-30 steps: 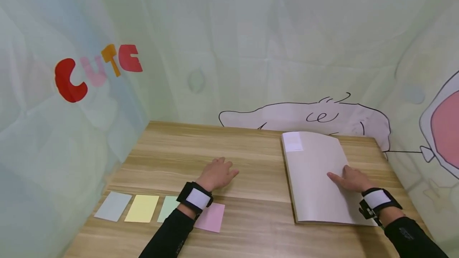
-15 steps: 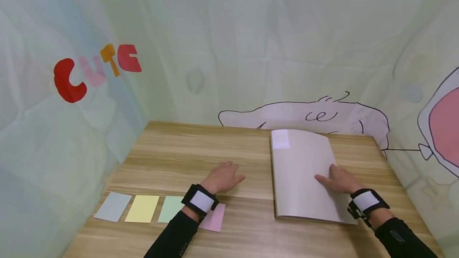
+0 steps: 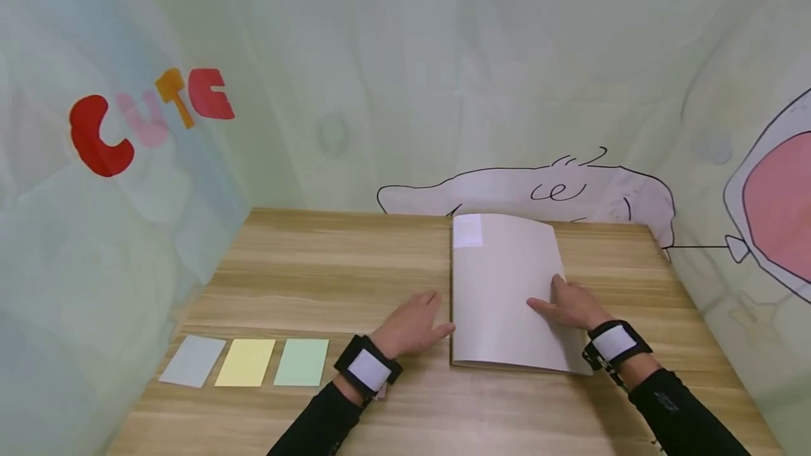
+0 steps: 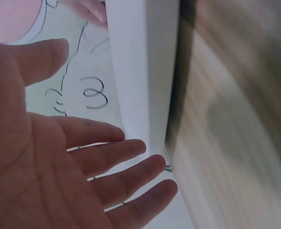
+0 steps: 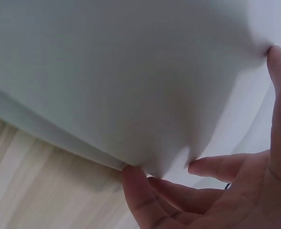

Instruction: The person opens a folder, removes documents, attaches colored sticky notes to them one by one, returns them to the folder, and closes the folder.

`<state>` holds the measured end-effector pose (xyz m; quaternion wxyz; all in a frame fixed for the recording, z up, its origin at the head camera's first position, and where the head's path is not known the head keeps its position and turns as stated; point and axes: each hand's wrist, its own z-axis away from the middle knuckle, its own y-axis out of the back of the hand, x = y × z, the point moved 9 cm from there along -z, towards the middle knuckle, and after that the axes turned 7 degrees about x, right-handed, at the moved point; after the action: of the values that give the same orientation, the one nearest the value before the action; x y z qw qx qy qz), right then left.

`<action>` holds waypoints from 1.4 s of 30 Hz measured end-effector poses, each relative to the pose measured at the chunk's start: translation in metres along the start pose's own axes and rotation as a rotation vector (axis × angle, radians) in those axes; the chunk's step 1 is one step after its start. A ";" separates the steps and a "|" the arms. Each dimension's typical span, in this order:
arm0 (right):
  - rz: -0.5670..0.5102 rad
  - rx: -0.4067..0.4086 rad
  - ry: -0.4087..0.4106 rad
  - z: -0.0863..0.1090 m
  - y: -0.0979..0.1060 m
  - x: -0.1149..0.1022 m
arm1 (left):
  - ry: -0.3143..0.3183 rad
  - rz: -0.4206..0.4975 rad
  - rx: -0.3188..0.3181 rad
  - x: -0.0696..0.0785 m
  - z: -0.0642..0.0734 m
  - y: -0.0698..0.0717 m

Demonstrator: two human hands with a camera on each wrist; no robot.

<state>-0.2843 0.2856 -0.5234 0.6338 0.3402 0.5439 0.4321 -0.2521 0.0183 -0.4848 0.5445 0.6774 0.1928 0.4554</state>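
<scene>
A large book with a plain white cover [image 3: 500, 280] lies on the wooden table, a small pale square [image 3: 467, 231] at its upper left corner. My right hand [image 3: 573, 305] grips its right side. In the right wrist view, the thumb [image 5: 277, 64] presses the cover while other fingertips meet the edge. Just left of the book is my left hand [image 3: 412, 322], fingers extended and thumb apart, holding nothing. The left wrist view has its fingertips right by the book's spine side [image 4: 155, 62].
Grey-blue [image 3: 193, 361], yellow [image 3: 246, 363] and green [image 3: 301, 363] paper squares lie in a row at the front left. A pink one [image 3: 381, 393] is mostly hidden under my left wrist. Printed cloth [image 3: 405, 76] walls in the wooden table [image 3: 329, 259] at the back and sides.
The book has slid left across the table together with my right hand. My left hand has shifted right, closer to the book, and its wrist now covers most of the pink square.
</scene>
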 end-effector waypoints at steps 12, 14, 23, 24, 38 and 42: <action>-0.038 0.011 0.060 -0.004 -0.009 -0.025 | 0.015 0.053 0.014 0.011 0.016 -0.014; -0.039 0.019 0.072 -0.005 -0.009 -0.030 | 0.017 0.044 0.019 0.011 0.017 -0.016; -0.071 0.015 0.087 -0.008 -0.014 -0.049 | 0.025 0.032 0.029 0.007 0.021 -0.020; -0.073 0.012 0.080 -0.008 -0.015 -0.051 | 0.027 0.026 0.030 0.007 0.021 -0.020; -0.109 0.012 0.068 -0.018 -0.015 -0.055 | 0.038 -0.078 0.089 -0.003 0.015 -0.015; -0.136 0.012 0.063 -0.020 -0.016 -0.054 | 0.045 -0.088 0.100 -0.004 0.014 -0.016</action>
<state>-0.3027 0.2289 -0.5199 0.6421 0.2927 0.5881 0.3953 -0.2385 0.0125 -0.5004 0.5252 0.6841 0.2573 0.4358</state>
